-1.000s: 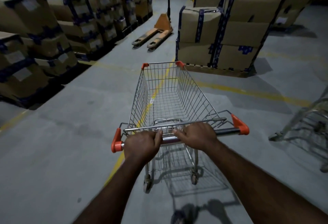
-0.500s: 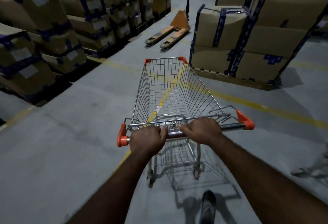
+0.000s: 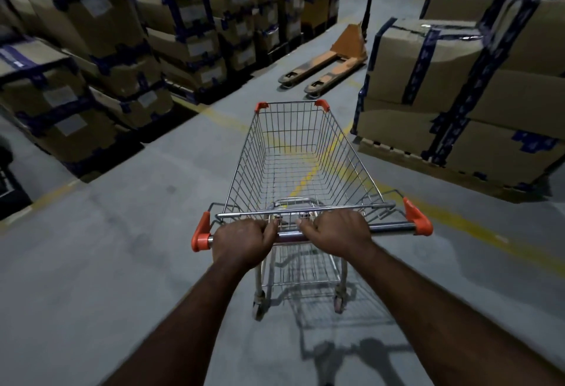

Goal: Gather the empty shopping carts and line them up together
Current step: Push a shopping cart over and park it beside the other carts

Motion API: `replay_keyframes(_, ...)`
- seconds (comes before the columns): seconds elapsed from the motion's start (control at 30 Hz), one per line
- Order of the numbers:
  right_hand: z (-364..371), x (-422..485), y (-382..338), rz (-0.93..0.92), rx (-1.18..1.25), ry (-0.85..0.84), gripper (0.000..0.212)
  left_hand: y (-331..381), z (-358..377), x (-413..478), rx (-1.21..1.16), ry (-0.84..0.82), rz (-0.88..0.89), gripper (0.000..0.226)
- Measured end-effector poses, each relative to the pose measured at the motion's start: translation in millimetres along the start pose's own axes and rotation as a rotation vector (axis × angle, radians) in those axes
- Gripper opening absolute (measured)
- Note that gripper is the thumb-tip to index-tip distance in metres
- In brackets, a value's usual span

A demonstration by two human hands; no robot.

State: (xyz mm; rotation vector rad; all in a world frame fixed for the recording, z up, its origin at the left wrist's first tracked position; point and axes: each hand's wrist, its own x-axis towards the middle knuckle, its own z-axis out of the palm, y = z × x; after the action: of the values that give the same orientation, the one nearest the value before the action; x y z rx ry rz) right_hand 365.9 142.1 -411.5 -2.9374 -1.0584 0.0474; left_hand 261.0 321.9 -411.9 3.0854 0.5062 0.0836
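Shopping cart (image 3: 299, 153), just one and empty, stands on the grey floor (image 3: 107, 248) between stacked cardboard boxes (image 3: 428, 80); left hand (image 3: 241, 240) and right hand (image 3: 336, 232) both grip its handle bar (image 3: 391, 228). One orange pallet jack (image 3: 330, 61) lies ahead, and the boxes' white labels are too blurred to read

You see a shopping cart (image 3: 301, 156) of silver wire in a grid pattern, with orange handle caps (image 3: 417, 217) and orange front corners (image 3: 262, 106). The floor (image 3: 107, 263) is grey with yellow lines (image 3: 467, 223). The cartons (image 3: 452, 58) are brown with dark blue tape bands (image 3: 420, 58) and pale labels (image 3: 195, 47). The pallet jack (image 3: 333, 61) is orange.
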Motion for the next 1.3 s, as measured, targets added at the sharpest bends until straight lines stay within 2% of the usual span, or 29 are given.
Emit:
replay_keyframes(0.3,-6.3,105.0,64.1,-0.066,-0.008,-0.015,0.082,24.6,8.0,112.8,-0.022,-0.032,-0.070,0.057)
replay_keyframes(0.47,-9.8,180.2,99.5,-0.090,0.000,-0.008,0.080,31.2,15.8,189.1,-0.007,-0.027,-0.097,0.063)
replay_keyframes(0.73,-15.8,312.8,153.9,-0.145,-0.012,-0.010,0.078,21.7,17.9,330.2,-0.160,-0.269,-0.094,0.076)
replay_keyframes(1.03,-18.2,443.9,193.2,-0.218,-0.036,0.016,0.076,17.9,24.6,433.5,-0.156,-0.115,-0.081,0.055)
replay_keyframes(1.13,-15.4,487.9,205.8,-0.253,-0.055,0.046,0.077,17.9,31.6,468.4,-0.134,-0.079,-0.121,0.056)
replay_keyframes(1.3,-14.7,568.0,226.4,-0.324,-0.056,-0.002,0.085,24.2,36.9,530.1,-0.089,-0.035,-0.233,0.058)
